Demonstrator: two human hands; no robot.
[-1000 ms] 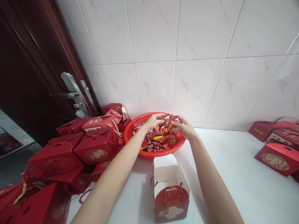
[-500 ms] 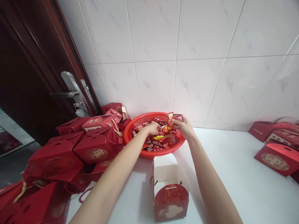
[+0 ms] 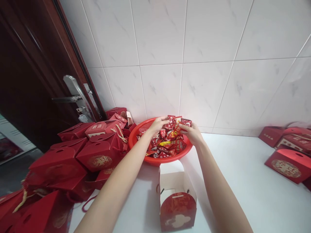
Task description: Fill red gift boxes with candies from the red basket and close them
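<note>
A red plastic basket (image 3: 132,142) holds many small candies in red wrappers, with a yellow one (image 3: 165,143) among them. Over its back part, my left hand (image 3: 159,124) pinches a red dotted candy packet (image 3: 171,122). My right hand (image 3: 191,132) is closed on several wrapped candies (image 3: 178,122) above the basket's right side, close beside the left hand's packet. In front of the basket stands an open red gift box (image 3: 178,210) with a white inside; its flaps are up.
Red gift boxes (image 3: 100,155) with rope handles are piled at the left. More red boxes (image 3: 288,164) stand at the right edge of the white table (image 3: 235,168). Behind are a tiled wall (image 3: 160,87) and a dark door (image 3: 36,64) with a metal handle.
My left hand has risen from among the candies toward the back of the basket and now holds a red dotted packet beside my right hand. My right hand has barely moved.
</note>
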